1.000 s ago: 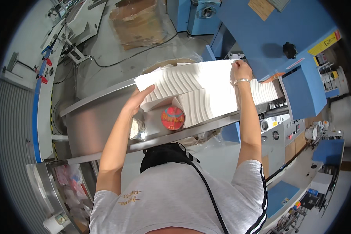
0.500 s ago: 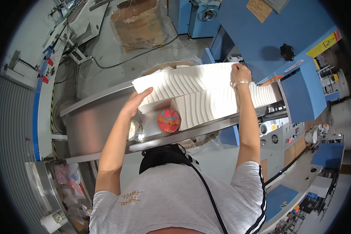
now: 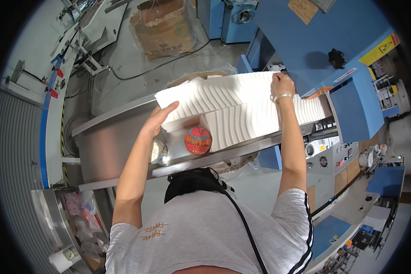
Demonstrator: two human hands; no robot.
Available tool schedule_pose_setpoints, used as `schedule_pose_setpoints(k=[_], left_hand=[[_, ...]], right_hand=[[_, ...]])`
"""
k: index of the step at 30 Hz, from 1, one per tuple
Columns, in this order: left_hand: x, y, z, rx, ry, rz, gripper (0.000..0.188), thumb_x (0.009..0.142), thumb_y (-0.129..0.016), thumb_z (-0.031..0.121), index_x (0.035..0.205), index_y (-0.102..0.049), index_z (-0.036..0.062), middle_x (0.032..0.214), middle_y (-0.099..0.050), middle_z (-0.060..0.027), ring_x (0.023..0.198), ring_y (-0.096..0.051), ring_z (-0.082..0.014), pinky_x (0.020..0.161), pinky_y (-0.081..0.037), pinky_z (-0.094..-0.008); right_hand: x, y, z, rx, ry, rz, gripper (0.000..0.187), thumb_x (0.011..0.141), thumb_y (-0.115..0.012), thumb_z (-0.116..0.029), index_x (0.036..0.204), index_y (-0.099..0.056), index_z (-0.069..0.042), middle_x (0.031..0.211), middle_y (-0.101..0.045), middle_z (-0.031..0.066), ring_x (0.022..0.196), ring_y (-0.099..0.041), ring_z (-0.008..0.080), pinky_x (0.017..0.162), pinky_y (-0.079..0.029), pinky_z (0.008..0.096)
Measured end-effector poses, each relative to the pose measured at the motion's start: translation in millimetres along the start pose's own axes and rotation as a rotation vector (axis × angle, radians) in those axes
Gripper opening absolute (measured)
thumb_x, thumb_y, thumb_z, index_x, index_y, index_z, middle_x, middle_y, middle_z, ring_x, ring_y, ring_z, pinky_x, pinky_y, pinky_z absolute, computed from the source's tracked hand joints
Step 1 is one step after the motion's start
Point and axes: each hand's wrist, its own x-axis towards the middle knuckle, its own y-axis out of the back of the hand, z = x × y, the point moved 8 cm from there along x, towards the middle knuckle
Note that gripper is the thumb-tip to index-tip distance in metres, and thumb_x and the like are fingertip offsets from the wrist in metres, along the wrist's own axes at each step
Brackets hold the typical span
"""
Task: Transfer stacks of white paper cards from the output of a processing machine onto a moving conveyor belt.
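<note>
Left hand (image 3: 163, 118) is gripping white stack (image 3: 214, 95) | right hand (image 3: 283, 85) curled, hold unclear | long axis is running hand-to-hand along far edge of trough (image 3: 109, 146)

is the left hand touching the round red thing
Apart: the head view shows a gap between the left hand and the round red thing, with grey metal tray visible there.

Tin (image 3: 197, 140) left of near paper row (image 3: 235, 127)
</note>
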Motion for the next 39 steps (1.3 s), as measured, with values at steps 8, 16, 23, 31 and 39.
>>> schedule_pose_setpoints(k=[8, 16, 23, 31, 39], left_hand=[[0.1, 2.0, -2.6, 0.004, 0.030, 0.003, 0.073, 0.085, -0.065, 0.040, 0.139, -0.037, -0.0001, 0.139, -0.044, -0.0147, 0.129, -0.040, -0.0246, 0.107, -0.029, -0.0344], [0.1, 1.6, -1.3, 0.005, 0.030, 0.002, 0.073, 0.084, -0.065, 0.040, 0.138, -0.038, -0.0002, 0.138, -0.045, -0.0148, 0.128, -0.041, -0.0244, 0.106, -0.030, -0.0341], [1.3, 2.5, -1.9, 0.023, 0.031, 0.001, 0.075, 0.084, -0.065, 0.041, 0.138, -0.037, -0.0015, 0.139, -0.043, -0.0162, 0.129, -0.039, -0.0253, 0.107, -0.028, -0.0342], [0.1, 1.6, 1.1, 0.029, 0.023, 0.000, 0.076, 0.083, -0.066, 0.042, 0.138, -0.037, -0.0011, 0.139, -0.043, -0.0157, 0.130, -0.039, -0.0252, 0.108, -0.027, -0.0346], [2.6, 3.1, -1.8, 0.021, 0.020, -0.007, 0.075, 0.083, -0.066, 0.041, 0.138, -0.038, -0.0008, 0.139, -0.044, -0.0151, 0.129, -0.039, -0.0247, 0.107, -0.028, -0.0344]], right_hand=[[-0.3, -1.5, -0.3, -0.021, 0.011, -0.021, 0.018, 0.084, -0.060, -0.025, 0.093, -0.071, -0.015, 0.095, -0.066, 0.0149, 0.088, -0.063, 0.0356, 0.078, -0.051, 0.0423], [1.5, -1.5, -0.6, -0.069, 0.011, -0.003, 0.015, 0.086, -0.058, -0.021, 0.092, -0.071, -0.016, 0.095, -0.066, 0.0133, 0.087, -0.064, 0.0339, 0.077, -0.051, 0.0429], [-0.7, 0.2, -2.0, -0.011, -0.023, -0.043, 0.013, 0.086, -0.058, -0.022, 0.091, -0.068, -0.015, 0.096, -0.067, 0.0102, 0.089, -0.063, 0.0322, 0.077, -0.050, 0.0415], [1.3, 0.0, -2.6, -0.031, -0.088, -0.108, 0.019, 0.083, -0.062, -0.031, 0.091, -0.070, -0.016, 0.098, -0.068, 0.0101, 0.090, -0.064, 0.0308, 0.078, -0.050, 0.0407], [3.5, -0.8, -1.6, -0.105, -0.094, -0.071, 0.021, 0.085, -0.058, -0.030, 0.094, -0.072, -0.017, 0.099, -0.068, 0.0104, 0.091, -0.065, 0.0314, 0.079, -0.052, 0.0412]])
